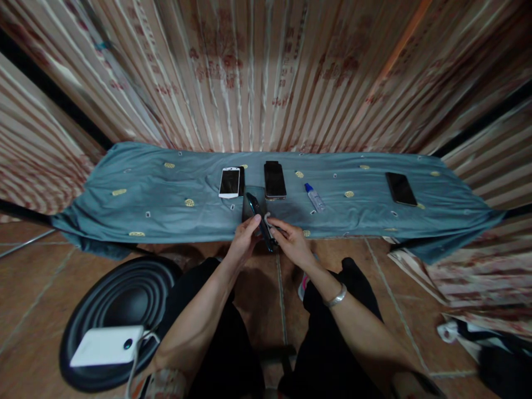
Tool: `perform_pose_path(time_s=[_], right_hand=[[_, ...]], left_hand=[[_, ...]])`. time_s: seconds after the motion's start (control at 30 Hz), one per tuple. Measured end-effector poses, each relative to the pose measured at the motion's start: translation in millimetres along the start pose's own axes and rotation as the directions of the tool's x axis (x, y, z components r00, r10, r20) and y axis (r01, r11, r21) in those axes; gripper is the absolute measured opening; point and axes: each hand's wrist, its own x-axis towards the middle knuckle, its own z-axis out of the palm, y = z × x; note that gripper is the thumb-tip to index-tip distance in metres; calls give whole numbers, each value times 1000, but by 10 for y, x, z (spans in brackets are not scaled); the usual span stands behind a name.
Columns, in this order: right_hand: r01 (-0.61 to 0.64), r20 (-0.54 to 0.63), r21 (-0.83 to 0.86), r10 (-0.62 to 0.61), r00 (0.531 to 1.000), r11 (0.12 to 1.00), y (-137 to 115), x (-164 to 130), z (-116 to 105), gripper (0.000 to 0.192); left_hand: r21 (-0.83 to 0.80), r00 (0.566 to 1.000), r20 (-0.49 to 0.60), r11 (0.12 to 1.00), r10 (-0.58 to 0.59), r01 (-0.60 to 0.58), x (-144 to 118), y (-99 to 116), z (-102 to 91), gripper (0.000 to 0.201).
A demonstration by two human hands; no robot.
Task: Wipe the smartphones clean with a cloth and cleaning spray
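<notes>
The left hand [246,237] gripped a dark smartphone [260,220] by its lower end, tilted on edge just above the near edge of the cloth-covered table [145,194], so its face turned toward the right hand [291,239]. That hand's fingers were pinched on a small pale piece, perhaps a wipe, against the phone. Toward the far edge lay a white phone [230,182], a black phone [275,180] and a small spray bottle [315,197], with another dark phone [400,188] near the right end.
</notes>
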Motion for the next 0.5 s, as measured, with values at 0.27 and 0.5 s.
perform_pose_path(time_s=[0.27,0.5], right_hand=[[-16,76,-28,18,997,999,29,-16,-32,29],[24,23,-46,-23,999,999,49,-5,-36,29]], left_hand=[[11,999,-45,1000,13,-12,36,53,-52,47],[25,1000,-11,999,-25,25,17,-28,-37,46]])
